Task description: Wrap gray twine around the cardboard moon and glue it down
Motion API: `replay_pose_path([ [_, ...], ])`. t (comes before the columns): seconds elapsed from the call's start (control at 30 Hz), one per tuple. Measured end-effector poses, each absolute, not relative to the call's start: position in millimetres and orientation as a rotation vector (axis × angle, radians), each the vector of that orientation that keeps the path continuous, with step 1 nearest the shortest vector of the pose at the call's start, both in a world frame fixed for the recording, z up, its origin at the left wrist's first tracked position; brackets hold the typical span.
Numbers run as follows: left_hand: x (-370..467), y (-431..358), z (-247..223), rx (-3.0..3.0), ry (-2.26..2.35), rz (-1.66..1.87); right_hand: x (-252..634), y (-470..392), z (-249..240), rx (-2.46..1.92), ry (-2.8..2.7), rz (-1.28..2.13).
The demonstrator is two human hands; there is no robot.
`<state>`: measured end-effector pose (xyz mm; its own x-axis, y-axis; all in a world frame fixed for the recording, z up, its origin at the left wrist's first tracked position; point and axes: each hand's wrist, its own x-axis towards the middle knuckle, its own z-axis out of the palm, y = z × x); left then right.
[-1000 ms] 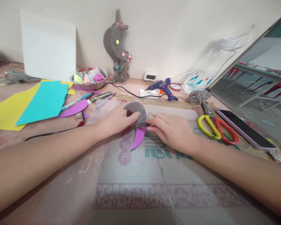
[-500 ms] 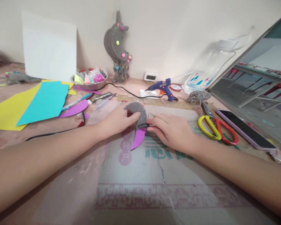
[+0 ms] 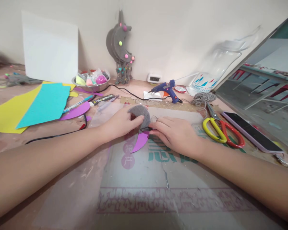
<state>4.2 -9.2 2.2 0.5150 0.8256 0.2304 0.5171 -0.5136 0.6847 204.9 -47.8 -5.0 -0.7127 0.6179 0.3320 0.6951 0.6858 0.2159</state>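
A purple foam crescent is held upright above the plastic sheet, its upper part wrapped in grey yarn and its lower tip bare. My left hand is closed on the wrapped part, thumb across the front. At the crescent's right edge, my right hand pinches the grey yarn, and a thin loop of it shows above the fingertips. Part of the crescent is hidden behind my left fingers.
Scissors, a phone and a grey yarn ball lie to the right. Behind are a blue glue gun with its cord, a clock, and a metal bowl. Coloured foam sheets lie left.
The crescent's bare tip has swung slightly left. My right fingers have shifted a little at its edge; my left hand keeps its hold.
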Motion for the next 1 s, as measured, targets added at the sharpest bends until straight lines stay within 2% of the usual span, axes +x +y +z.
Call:
replay_pose_path([
  [0.43,4.4,-8.6,2.0,2.199,1.067,0.743,204.0,-50.2,-3.1,-1.046,-2.606,-0.449],
  [1.0,4.5,-9.8,0.6,2.206,1.064,0.764,200.8,-54.4,-3.0,-1.062,-2.688,-0.614],
])
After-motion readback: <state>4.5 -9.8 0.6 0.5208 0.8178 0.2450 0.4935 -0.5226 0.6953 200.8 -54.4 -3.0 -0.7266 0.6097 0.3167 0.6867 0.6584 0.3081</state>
